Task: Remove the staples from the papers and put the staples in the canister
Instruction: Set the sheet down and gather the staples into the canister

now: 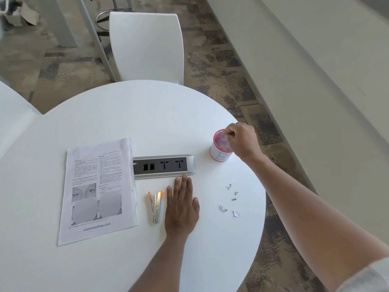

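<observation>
Low in the frame's centre, the left hand (181, 209) lies flat on the white table (105, 266), fingers straight and pressed together. Just left lie the staple remover (155, 206) and the papers (99, 190). Right of centre, loose staples (233, 193) and paper scraps (228, 210) are scattered. Farther up, the right hand (242, 142) hovers over the pink-rimmed canister (220, 153), fingertips pinched together; whether they hold a staple cannot be told.

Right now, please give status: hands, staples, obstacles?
Right hand pinched over canister. Left hand flat on table. Loose staples remain. Nothing blocking.
</observation>
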A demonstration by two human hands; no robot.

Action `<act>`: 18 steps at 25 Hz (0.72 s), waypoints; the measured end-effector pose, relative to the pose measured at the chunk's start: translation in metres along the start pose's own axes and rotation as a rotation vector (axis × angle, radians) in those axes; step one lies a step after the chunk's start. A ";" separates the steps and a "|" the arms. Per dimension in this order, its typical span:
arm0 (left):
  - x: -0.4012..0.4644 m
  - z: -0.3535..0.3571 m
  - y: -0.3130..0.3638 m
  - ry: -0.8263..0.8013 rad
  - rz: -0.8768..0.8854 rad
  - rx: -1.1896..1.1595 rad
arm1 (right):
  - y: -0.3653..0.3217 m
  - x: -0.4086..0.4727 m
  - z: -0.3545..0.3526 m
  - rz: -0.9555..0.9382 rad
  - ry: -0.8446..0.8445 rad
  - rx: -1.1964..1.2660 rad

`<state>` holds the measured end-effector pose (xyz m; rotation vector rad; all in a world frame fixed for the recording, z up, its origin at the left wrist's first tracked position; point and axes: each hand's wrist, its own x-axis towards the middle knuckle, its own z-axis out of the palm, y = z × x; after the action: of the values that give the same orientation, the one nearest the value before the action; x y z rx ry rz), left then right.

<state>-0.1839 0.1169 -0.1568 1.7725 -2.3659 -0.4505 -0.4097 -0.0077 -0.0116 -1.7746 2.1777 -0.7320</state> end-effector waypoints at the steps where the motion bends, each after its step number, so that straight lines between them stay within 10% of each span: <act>1: 0.000 0.000 0.000 -0.001 0.001 0.002 | 0.002 0.000 0.004 0.012 -0.027 -0.017; 18: 0.000 0.001 0.000 0.006 0.006 0.014 | 0.007 -0.129 0.022 -0.082 -0.108 0.068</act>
<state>-0.1845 0.1176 -0.1580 1.7702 -2.3750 -0.4281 -0.3746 0.1124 -0.0495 -1.8346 1.9980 -0.7017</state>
